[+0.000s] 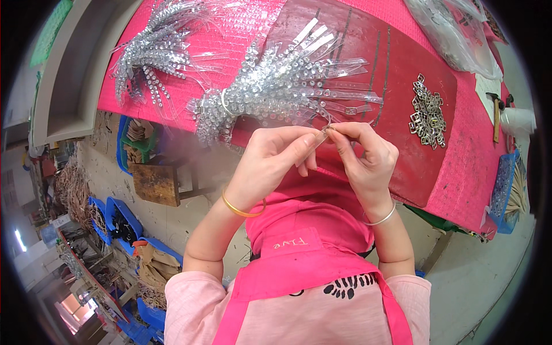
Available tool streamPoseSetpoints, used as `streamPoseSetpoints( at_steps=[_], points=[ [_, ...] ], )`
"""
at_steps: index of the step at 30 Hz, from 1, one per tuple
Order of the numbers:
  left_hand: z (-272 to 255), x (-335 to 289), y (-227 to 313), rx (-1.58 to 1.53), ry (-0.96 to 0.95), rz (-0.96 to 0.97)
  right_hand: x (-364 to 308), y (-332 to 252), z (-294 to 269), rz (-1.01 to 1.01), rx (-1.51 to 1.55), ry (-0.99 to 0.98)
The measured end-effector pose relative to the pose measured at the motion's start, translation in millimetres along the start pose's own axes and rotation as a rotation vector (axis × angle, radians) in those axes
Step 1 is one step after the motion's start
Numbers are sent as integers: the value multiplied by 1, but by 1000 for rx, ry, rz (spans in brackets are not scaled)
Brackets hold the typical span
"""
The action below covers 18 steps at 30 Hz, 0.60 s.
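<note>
My left hand (282, 154) and my right hand (366, 158) meet fingertip to fingertip at the near edge of a dark red mat (411, 172). Between the left thumb and finger is a narrow clear plastic strap (323, 136). My right thumb and forefinger pinch at the same spot, where a tiny metallic piece is mostly covered by the fingertips; its kind cannot be made out. Just beyond lies a tied bundle of clear straps studded with round rhinestones (259, 95). Right of it on the mat is a pile of small metal buckles (426, 115).
Another studded strap bundle (152, 52) lies at far left on the pink table cover (230, 40). At the right are a hammer (495, 118), a clear plastic roll (517, 121) and a blue basket (505, 195) of sticks. A wooden stool (155, 184) and blue bins (123, 221) stand left below.
</note>
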<state>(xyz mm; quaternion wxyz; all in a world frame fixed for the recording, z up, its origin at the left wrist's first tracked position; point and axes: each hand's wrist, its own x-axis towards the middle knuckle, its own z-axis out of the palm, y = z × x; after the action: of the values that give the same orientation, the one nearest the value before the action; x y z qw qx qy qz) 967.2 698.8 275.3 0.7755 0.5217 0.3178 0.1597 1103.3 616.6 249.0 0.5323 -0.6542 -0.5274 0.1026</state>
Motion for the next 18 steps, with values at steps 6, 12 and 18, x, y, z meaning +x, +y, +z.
streamPoseSetpoints(
  at_steps=[6, 12, 18],
  points=[
    [11, -5, -3, 190, 101, 106, -2, 0, -1, -163, -126, 8],
    [26, -15, -3, 680, 247, 462, -5, 3, 1, -360, -71, 19],
    [6, 2, 2, 797, 257, 732, -6, -7, -8, 65, 75, -56]
  ],
)
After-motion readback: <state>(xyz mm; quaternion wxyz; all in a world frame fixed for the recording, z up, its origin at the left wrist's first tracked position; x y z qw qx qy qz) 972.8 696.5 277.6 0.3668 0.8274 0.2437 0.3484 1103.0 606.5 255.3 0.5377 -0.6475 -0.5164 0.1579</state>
